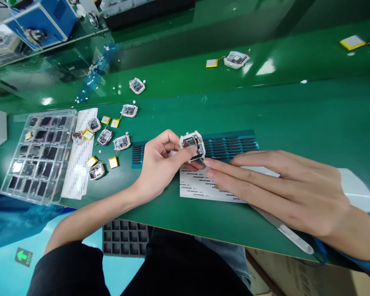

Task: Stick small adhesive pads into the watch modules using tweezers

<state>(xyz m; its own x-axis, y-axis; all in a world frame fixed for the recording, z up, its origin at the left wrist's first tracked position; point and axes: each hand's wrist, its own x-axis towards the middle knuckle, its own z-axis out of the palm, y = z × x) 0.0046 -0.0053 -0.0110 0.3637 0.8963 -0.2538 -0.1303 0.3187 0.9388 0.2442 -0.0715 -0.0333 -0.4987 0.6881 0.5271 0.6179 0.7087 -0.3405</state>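
Note:
My left hand (160,164) pinches a small white square device housing (193,144) with its circuit board exposed, holding it just above a white label sheet (200,187). My right hand (280,189) lies over the sheet with fingers stretched toward the housing. It holds long metal tweezers (283,230); their tip reaches the housing's lower edge and their handle runs back under the palm. A blue slotted tray (231,144) lies right behind the housing.
Several more open housings (121,142) with yellow batteries (113,162) lie scattered at left. A clear compartment tray (38,154) of dark parts sits at far left beside a white strip sheet (80,156). Other housings (236,58) rest on the far belt. A dark foam tray (125,237) sits below the table edge.

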